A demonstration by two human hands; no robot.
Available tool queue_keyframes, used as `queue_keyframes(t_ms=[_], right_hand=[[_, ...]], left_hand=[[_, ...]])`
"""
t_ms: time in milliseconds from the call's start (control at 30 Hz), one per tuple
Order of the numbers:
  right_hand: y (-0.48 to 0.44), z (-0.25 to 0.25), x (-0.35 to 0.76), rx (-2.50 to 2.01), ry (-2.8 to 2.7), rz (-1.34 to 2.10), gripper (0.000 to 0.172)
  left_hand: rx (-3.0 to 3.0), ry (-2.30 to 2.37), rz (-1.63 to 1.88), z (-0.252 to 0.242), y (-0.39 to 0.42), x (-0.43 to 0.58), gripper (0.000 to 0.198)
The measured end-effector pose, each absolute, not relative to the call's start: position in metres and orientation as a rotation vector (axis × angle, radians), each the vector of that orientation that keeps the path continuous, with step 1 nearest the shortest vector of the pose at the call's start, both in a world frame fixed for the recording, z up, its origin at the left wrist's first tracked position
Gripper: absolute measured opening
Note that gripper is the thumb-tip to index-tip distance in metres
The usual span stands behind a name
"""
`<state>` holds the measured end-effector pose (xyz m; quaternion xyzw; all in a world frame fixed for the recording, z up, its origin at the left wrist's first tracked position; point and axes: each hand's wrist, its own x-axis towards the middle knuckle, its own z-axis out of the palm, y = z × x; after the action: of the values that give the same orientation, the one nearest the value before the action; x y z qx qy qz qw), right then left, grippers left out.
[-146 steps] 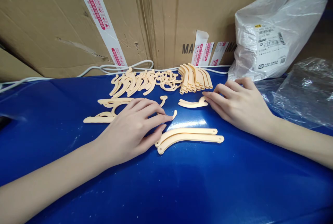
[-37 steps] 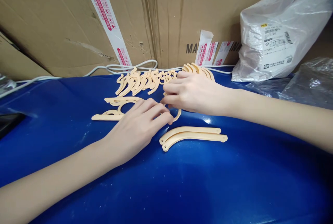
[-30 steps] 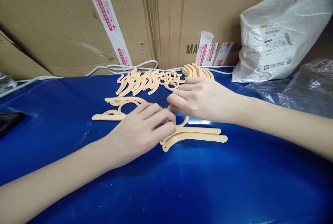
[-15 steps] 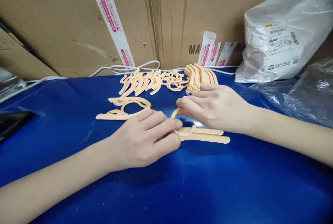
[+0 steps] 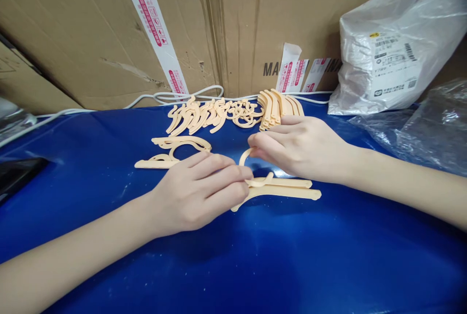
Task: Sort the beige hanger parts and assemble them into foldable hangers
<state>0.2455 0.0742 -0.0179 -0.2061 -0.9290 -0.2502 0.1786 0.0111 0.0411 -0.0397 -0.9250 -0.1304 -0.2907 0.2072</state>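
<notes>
My left hand (image 5: 204, 192) is closed on the joint end of a cream plastic folding hanger (image 5: 288, 191), whose two long arms point right, side by side. A curved hook (image 5: 243, 157) rises from that end, and my right hand (image 5: 292, 151) pinches its upper tip. My left fingertips hide the spot where the hook meets the arms. Beyond my left hand lies another folded hanger (image 5: 189, 142), partly covered by my fingers.
Loose curved hanger parts (image 5: 197, 117), small hooks (image 5: 246, 114) and stacked arms (image 5: 277, 107) line the back of the blue table (image 5: 233, 265). Behind them stand cardboard boxes (image 5: 237, 27) and a white cable (image 5: 146, 96). A labelled plastic bag (image 5: 390, 56) is at right, a black object (image 5: 22, 175) at left.
My left fingers have drawn back slightly to the left, uncovering more of the lower arm's end. My right hand still pinches the hook, at nearly the same place.
</notes>
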Motion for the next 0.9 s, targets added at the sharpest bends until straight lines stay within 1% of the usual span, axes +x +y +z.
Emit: queue_keyframes(t_ms=[67,167,233,300,367,433,733,833,900], right_hand=[[0.075,-0.017,0.247,-0.677,-2.611,-0.647,0.037],[0.078,-0.015,0.252,-0.855,-2.543,-0.462,0.029],[0.080,-0.015,0.254,-0.924,-2.489,-0.177,0.022],[0.082,-0.016,0.255,-0.922,-2.404,0.189,0.019],[0.084,-0.017,0.255,-0.894,-2.285,0.496,0.019],[0.085,-0.020,0.255,-0.890,-2.168,0.688,0.021],[0.073,-0.019,0.254,-0.967,-1.772,1.052,0.028],[0.070,-0.018,0.253,-0.998,-1.655,1.179,0.030],[0.069,-0.018,0.251,-0.996,-1.589,1.263,0.028]], left_hand=[[-2.589,-0.377,-0.880,-0.039,0.041,0.011,0.002],[-2.637,-0.291,-0.912,-0.038,0.039,0.012,0.010],[-2.674,-0.229,-0.822,-0.037,0.038,0.014,0.009],[-2.693,-0.230,-0.712,-0.035,0.037,0.016,0.010],[-2.712,-0.297,-0.639,-0.033,0.037,0.019,0.011],[-2.753,-0.393,-0.594,-0.033,0.037,0.020,0.012],[-2.962,-0.591,-0.433,-0.036,0.033,0.022,0.016],[-2.954,-0.596,-0.500,-0.036,0.032,0.023,0.009],[-2.950,-0.610,-0.598,-0.036,0.031,0.023,0.009]])
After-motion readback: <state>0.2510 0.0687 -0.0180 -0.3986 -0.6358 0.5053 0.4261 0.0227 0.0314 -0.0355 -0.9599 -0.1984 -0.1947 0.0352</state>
